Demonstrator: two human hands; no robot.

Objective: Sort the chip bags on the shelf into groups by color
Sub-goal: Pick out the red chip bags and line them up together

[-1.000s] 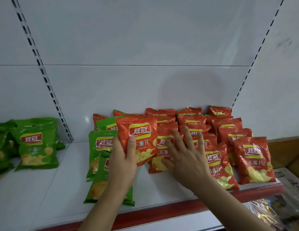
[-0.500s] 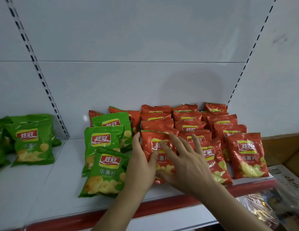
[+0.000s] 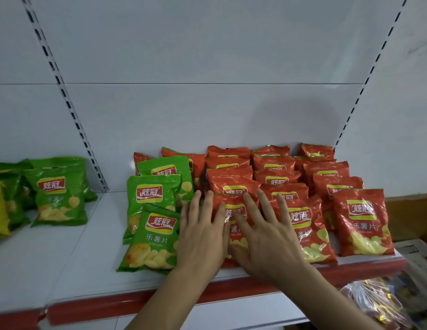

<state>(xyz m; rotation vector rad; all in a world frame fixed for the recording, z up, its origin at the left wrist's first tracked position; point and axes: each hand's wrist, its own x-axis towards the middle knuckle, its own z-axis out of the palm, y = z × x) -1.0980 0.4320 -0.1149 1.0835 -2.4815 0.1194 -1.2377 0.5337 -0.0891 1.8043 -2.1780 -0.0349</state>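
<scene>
Chip bags of crinkled foil, red-orange and green, spread over white metal shelf with red front lip. Red-orange foil bag at front of left red column flat under both hands, touching green bag at front on one side and next red column on other. Left hand flat along that bag's left edge, fingers straight and together, gripping nothing. Right hand spread across bag's face, fingers straight and splayed, pressing, not curled round it. Red group ranked in overlapping columns toward right end of shelf. Three green bags stacked just left of red group, rearmost green bag overlapping two red bags at back left. Second green cluster well apart on neighbouring shelf bay beyond slotted upright. Step in hand, by judgement: seating and squaring one red bag into red group. Sorting judged well advanced but incomplete: green stack touching red rows, two red bags behind it. Next move likely calls for lifting hands clear of pressed bag, then pinching green bags by top seam and carrying them left toward green cluster, without dragging neighbouring red bags out of rank. Crinkled packets below shelf at lower right blurred, contents not determinable.
</scene>
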